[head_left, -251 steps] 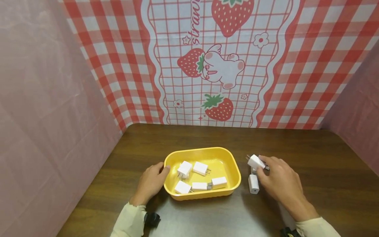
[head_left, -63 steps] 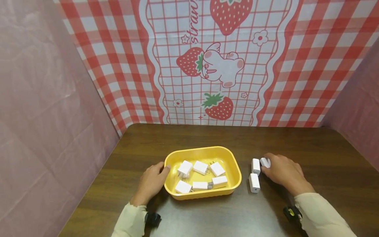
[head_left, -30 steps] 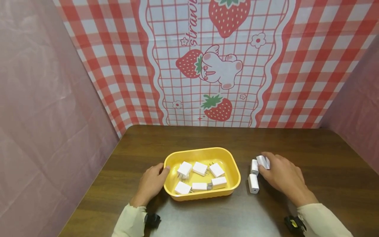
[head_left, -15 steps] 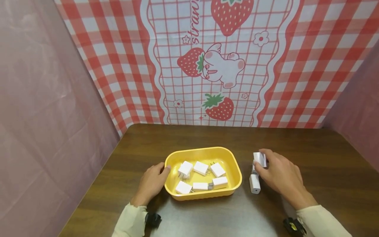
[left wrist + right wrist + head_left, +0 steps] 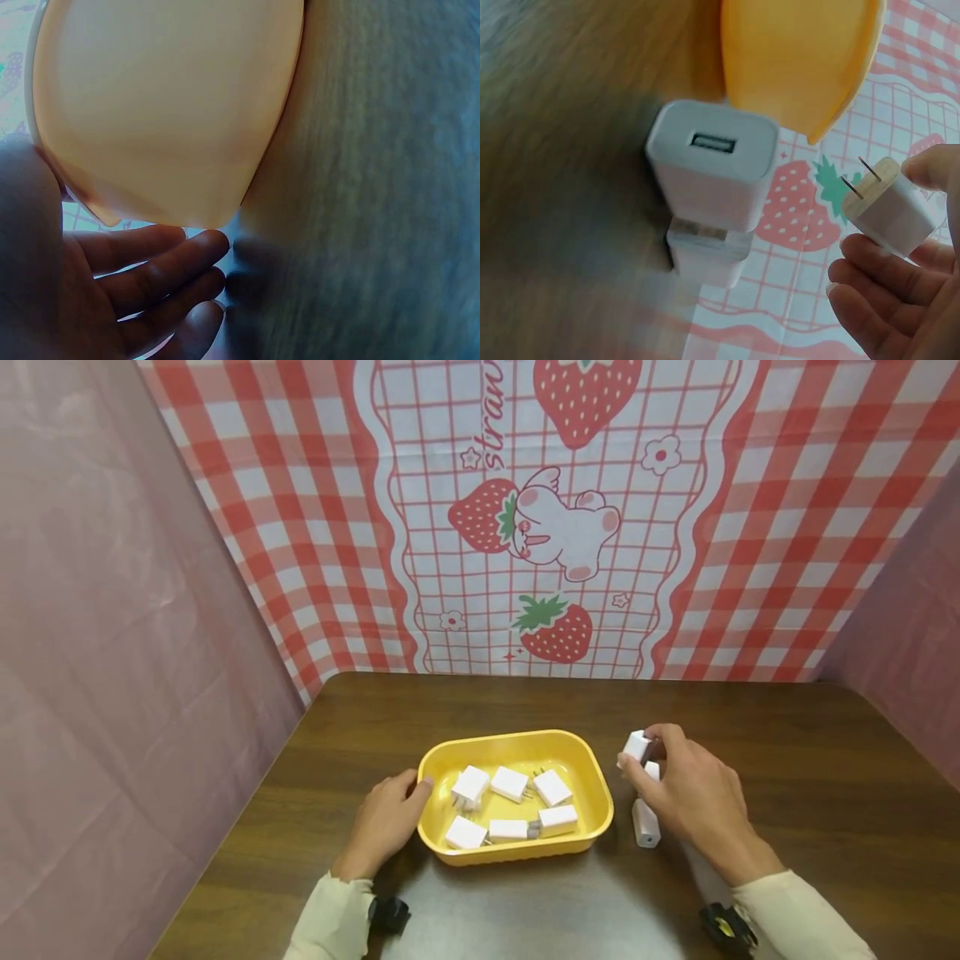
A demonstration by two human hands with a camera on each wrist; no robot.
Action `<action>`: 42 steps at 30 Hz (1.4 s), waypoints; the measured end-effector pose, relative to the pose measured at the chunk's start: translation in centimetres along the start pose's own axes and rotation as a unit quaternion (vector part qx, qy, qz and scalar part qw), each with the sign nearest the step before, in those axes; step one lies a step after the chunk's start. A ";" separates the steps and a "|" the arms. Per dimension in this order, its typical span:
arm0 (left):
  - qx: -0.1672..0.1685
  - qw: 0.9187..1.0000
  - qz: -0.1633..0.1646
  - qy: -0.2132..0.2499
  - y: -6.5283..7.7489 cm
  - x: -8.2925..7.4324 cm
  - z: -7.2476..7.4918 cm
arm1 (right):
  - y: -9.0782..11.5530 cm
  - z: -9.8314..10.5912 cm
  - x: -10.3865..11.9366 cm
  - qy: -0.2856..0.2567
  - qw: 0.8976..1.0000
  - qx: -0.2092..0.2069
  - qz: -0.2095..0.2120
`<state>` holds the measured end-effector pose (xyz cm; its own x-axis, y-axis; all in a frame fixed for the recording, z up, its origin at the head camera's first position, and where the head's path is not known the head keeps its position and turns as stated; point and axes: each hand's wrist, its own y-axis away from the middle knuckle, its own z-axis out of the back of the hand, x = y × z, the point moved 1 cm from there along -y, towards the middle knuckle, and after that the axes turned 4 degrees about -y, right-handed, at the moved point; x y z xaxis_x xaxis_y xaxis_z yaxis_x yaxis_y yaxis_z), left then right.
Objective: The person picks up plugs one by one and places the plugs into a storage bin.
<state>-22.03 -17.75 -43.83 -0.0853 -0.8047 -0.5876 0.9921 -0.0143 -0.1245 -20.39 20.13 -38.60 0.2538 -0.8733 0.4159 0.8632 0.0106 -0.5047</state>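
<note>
My right hand point(image 5: 701, 797) pinches a white USB wall charger point(image 5: 635, 747) between thumb and fingertips, lifted off the table. In the right wrist view that charger point(image 5: 895, 206) points its two metal prongs toward the yellow tray. Below the hand, two more white chargers lie end to end on the table; the nearer charger point(image 5: 709, 165) shows its USB port, and the farther charger point(image 5: 652, 772) is partly hidden by the fingers. My left hand point(image 5: 384, 822) grips the left end of the yellow tray point(image 5: 517, 858), its thumb over the rim. Several white chargers lie inside the tray.
The brown wooden table point(image 5: 375, 718) carries everything. A red-and-white strawberry-print cloth point(image 5: 555, 560) hangs behind its far edge. Pink cloth point(image 5: 150, 610) hangs at the left, with more at the right. Black straps with cameras sit on both wrists.
Over the last two seconds my right hand has picked up a charger beside the two lying ones and carried it up and left over them. Earlier, another charger went into the tray. The left hand stays.
</note>
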 end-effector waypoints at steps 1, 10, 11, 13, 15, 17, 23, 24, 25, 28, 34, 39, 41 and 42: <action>0.000 1.000 0.000 0.000 0.0 0.0 0.0 | 0.0 0.0 0.1 -0.003 1.000 -0.003 0.001; -0.002 1.000 -0.002 -0.006 0.0 0.1 -0.1 | 0.3 -0.5 1.6 -0.025 0.998 -0.025 0.050; -0.002 1.000 -0.003 -0.006 0.0 0.0 -0.1 | 0.4 -0.6 1.7 -0.027 0.998 -0.025 0.058; -0.002 1.000 -0.003 -0.006 0.0 0.0 0.0 | 0.4 -0.9 2.1 -0.029 0.997 -0.022 0.067; -0.002 1.000 -0.002 -0.004 -0.1 0.0 0.0 | 0.5 -1.1 2.4 -0.031 0.997 -0.020 0.072; -0.002 1.000 0.000 0.000 0.0 -0.1 0.0 | 0.5 -1.4 2.8 -0.032 0.997 -0.016 0.074; -0.005 1.000 -0.002 -0.003 0.1 0.0 0.0 | 0.5 -2.0 3.8 -0.035 0.996 0.003 0.085; -0.005 1.000 -0.004 -0.004 0.1 0.0 0.0 | 0.5 -2.1 3.9 -0.035 0.995 0.005 0.089; -0.006 1.000 -0.005 -0.004 0.1 0.0 0.0 | 0.5 -2.2 4.0 -0.034 0.995 0.007 0.093; -0.007 1.000 -0.009 -0.004 0.1 0.0 0.0 | 0.4 -2.5 4.4 -0.032 0.994 0.013 0.101; -0.009 1.000 -0.009 -0.009 0.0 0.0 -0.1 | 0.4 -3.1 4.9 -0.031 0.993 0.023 0.114; -0.009 1.000 -0.008 -0.009 -0.1 0.0 -0.1 | 0.2 -3.7 5.4 -0.032 0.991 0.041 0.123; -0.008 1.000 -0.008 -0.009 0.0 0.1 -0.1 | 0.0 -4.0 5.7 -0.034 0.990 0.055 0.129; -0.008 1.000 -0.008 -0.009 0.0 0.1 -0.1 | -0.1 -4.1 5.8 -0.034 0.988 0.063 0.134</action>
<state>-22.06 -17.74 -43.95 -0.0992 -0.8154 -0.5704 0.9889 -0.0173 -0.1473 -20.78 13.06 -39.27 0.5067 -0.7957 0.3319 0.8071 0.3024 -0.5071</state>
